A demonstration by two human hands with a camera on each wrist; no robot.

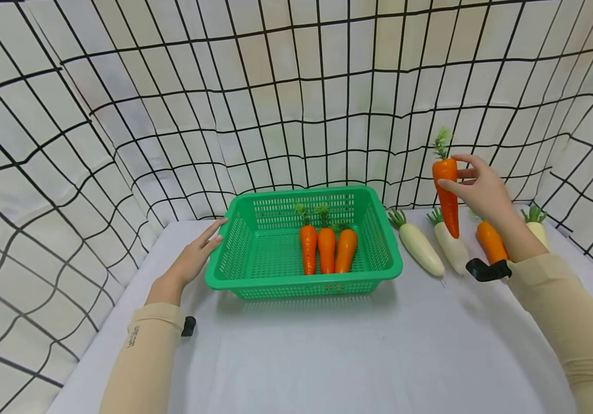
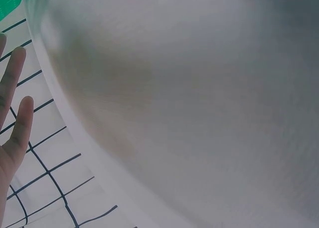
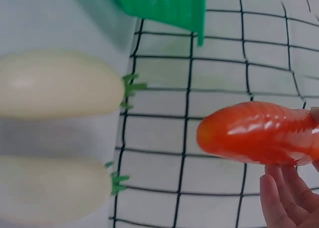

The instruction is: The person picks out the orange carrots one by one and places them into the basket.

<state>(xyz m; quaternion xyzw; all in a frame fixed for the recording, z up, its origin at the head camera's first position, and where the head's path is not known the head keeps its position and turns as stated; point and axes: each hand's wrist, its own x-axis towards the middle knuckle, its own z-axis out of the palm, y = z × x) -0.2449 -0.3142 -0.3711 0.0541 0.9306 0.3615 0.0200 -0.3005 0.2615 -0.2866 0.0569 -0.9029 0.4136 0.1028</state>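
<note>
In the head view my right hand [image 1: 480, 187] pinches a carrot [image 1: 447, 195] with a leafy green top, held up with its tip pointing down over the white radishes. The right wrist view shows that carrot [image 3: 254, 133] close up, fingers below it. My left hand [image 1: 193, 259] has its fingers extended at the left rim of a green basket [image 1: 304, 283]; whether they press on it I cannot tell. Three carrots [image 1: 326, 250] lie side by side in the basket's right half. Only part of the left hand [image 2: 15, 123] shows in the left wrist view.
Right of the basket lie a white radish [image 1: 422, 250], a second white radish [image 1: 451, 247], another carrot [image 1: 491, 241] and a third white radish [image 1: 537, 233], partly behind the right arm. Black grid netting [image 1: 276, 109] walls the white table [image 1: 296, 356] at the back and sides.
</note>
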